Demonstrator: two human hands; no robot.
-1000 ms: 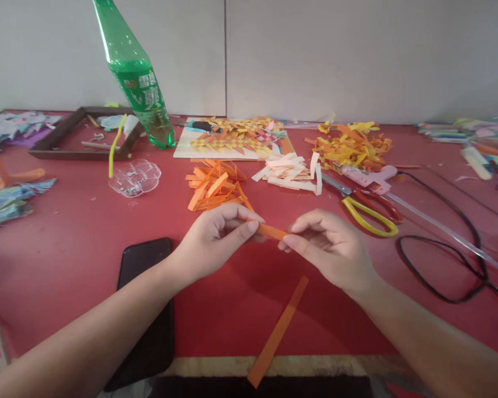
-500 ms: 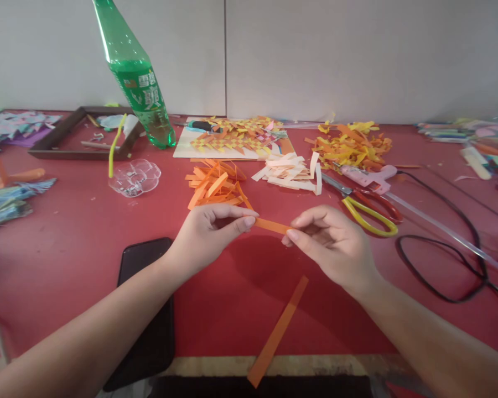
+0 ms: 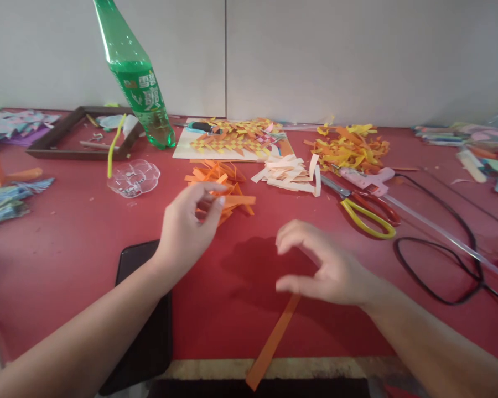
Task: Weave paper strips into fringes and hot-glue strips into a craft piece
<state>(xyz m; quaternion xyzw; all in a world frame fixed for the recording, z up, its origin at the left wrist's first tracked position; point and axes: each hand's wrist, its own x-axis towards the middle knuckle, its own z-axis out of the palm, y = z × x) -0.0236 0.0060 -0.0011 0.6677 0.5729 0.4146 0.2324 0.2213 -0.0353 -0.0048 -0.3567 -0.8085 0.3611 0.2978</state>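
Observation:
My left hand (image 3: 186,224) reaches to the pile of orange paper strips (image 3: 216,179) and pinches a short orange strip (image 3: 240,200) at its near edge; the fingers are a little blurred. My right hand (image 3: 327,265) hovers over the red table (image 3: 66,249) with curved fingers apart and nothing in it. Its thumb is just above the upper end of a long orange strip (image 3: 271,342) that lies on the table and reaches past the front edge.
A black phone (image 3: 139,326) lies under my left forearm. Behind the pile are cream strips (image 3: 288,171), a woven paper mat (image 3: 232,138), yellow-orange scraps (image 3: 351,145), scissors (image 3: 365,213), a pink glue gun (image 3: 367,178) with black cable (image 3: 440,265), a green bottle (image 3: 136,77), a clear dish (image 3: 133,178) and a wooden frame (image 3: 62,141).
Both hands held the short orange strip between them. My right hand let go and dropped toward the long strip; my left hand carried the short strip up to the orange pile.

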